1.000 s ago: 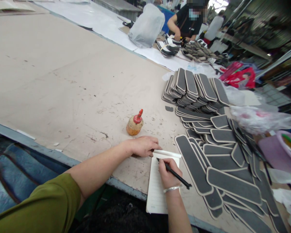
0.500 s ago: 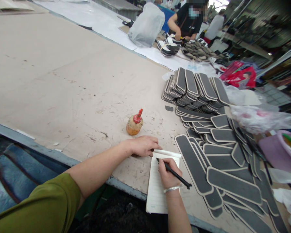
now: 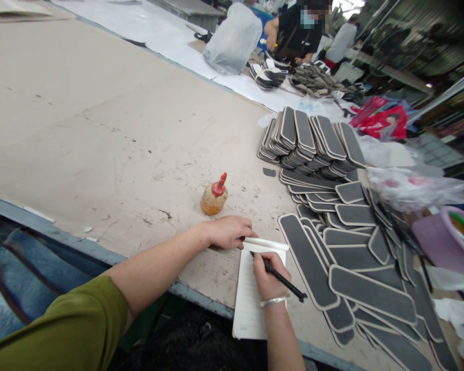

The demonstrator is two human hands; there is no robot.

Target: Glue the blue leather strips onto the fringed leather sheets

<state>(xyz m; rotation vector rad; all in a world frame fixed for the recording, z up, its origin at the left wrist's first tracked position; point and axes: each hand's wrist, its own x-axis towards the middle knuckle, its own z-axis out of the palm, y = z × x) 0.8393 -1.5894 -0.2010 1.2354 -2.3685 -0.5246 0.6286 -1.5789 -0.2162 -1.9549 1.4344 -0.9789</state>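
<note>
My right hand (image 3: 271, 275) is closed on a black pen (image 3: 284, 281), whose tip rests near the top of a lined white notepad (image 3: 249, 304). The notepad's cover is folded back at its top, and its lower end reaches past the table edge. My left hand (image 3: 229, 232) lies at the notepad's top left corner, fingertips touching it, fingers bent and partly together; whether anything is pinched there is hidden. Beyond the left hand stands a stained bottle (image 3: 213, 200) with a red nozzle.
Stacked grey pieces with pale edges (image 3: 317, 139) stand right of centre, and loose ones (image 3: 371, 291) spread to the right of the notepad. A purple basin (image 3: 433, 237) and plastic bags are at the far right. Across the table (image 3: 100, 113), a person handles pieces.
The person across the table has raised one hand away from the pieces. My own hands, the pen and the notepad show hardly any movement.
</note>
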